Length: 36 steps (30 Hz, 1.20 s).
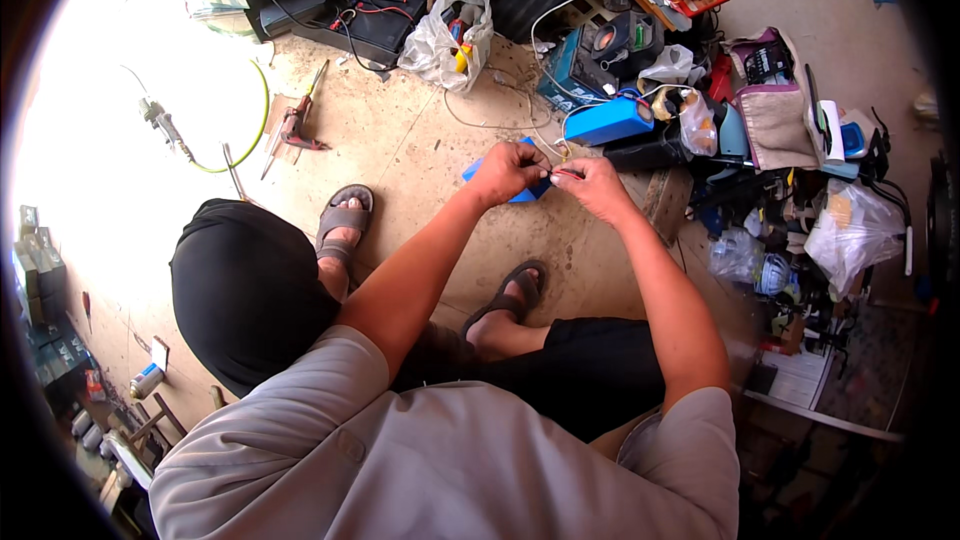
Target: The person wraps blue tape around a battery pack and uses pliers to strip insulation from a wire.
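My left hand (508,174) is closed in a pinch, its fingertips on the end of a thin dark wire. Close beside it my right hand (598,188) pinches a thin red and dark wire (568,174). The fingertips of both hands nearly meet, and the exact join between the wires is too small to make out. Under and behind the left hand lies a blue block (532,192), partly covered by the fingers. Just beyond the right hand rests a larger blue battery pack (612,121), with a white cable running past it.
A red-handled tool (298,128) and a green cable (264,110) lie on the floor at the left. Ahead stand a white plastic bag (447,40) with tools and a black case (378,20). Boxes, bags and a beige pouch (776,115) crowd the right side.
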{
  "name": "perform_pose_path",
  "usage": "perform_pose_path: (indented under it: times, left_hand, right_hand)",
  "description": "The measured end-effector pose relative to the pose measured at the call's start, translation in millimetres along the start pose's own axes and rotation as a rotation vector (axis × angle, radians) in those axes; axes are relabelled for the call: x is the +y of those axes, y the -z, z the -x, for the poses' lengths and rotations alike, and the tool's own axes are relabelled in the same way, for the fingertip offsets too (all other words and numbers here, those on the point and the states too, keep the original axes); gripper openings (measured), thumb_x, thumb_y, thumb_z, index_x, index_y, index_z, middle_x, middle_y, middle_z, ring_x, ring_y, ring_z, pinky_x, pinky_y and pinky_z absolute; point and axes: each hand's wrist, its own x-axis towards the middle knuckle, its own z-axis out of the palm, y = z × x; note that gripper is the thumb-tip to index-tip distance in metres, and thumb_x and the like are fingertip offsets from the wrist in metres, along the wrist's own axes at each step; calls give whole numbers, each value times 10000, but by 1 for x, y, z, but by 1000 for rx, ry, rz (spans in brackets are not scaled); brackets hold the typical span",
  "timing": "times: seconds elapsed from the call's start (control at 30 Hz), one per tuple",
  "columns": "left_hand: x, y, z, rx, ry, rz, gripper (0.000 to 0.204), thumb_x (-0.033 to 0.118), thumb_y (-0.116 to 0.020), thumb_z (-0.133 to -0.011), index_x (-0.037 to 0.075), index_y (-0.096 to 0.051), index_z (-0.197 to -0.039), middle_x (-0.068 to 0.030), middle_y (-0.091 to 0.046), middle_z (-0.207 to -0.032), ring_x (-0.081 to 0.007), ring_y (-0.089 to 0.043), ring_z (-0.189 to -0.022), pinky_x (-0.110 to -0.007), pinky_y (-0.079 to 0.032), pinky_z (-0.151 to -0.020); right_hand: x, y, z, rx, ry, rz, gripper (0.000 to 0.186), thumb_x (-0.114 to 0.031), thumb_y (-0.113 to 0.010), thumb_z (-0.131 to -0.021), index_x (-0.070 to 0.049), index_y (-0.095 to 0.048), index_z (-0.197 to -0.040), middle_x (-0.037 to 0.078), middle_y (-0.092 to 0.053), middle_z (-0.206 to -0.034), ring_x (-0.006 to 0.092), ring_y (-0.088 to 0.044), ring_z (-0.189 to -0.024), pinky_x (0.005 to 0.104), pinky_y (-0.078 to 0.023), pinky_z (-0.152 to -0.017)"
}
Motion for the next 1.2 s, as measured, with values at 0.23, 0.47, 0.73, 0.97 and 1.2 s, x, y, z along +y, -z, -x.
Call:
perform_pose_path:
  times: [0.23,0.47,0.73,0.97,1.2]
  left_hand:
    - [7,-2,4,68,62,8,115,66,-734,-899,-8,-767,-980,-48,-744,-847,-105,-670,-776,-286,-553,-738]
    - [2,-6,5,120,22,10,122,73,-723,-897,-15,-765,-971,-53,-733,-826,-103,-660,-742,-283,-549,-702]
    - [-3,-9,2,145,-83,-98,94,49,-707,-889,-12,-747,-947,-57,-709,-848,-123,-663,-753,-291,-546,-705]
    - [0,-9,2,137,-98,-164,96,34,-704,-873,-4,-742,-953,-90,-708,-852,-147,-676,-774,-305,-549,-721]
    - [13,-8,7,147,-245,-363,104,66,-678,-866,21,-724,-947,-177,-696,-900,-337,-694,-835,-394,-550,-763]
  right_hand:
    - [-2,-1,1,19,10,20,315,-237,-775,-890,30,-766,-1056,91,-746,-856,108,-637,-785,295,-520,-746]
    - [1,-2,0,32,11,11,321,-246,-770,-892,28,-767,-1059,88,-742,-843,108,-632,-772,298,-517,-736]
    - [1,-4,-1,33,20,17,326,-241,-769,-885,33,-764,-1062,120,-762,-896,136,-671,-818,309,-532,-778]
    - [1,-5,-1,46,16,31,325,-239,-770,-883,34,-762,-1059,122,-761,-879,135,-671,-798,309,-534,-771]
    - [-4,-4,0,48,7,43,311,-231,-769,-880,36,-761,-1041,120,-760,-861,133,-666,-773,317,-530,-737]
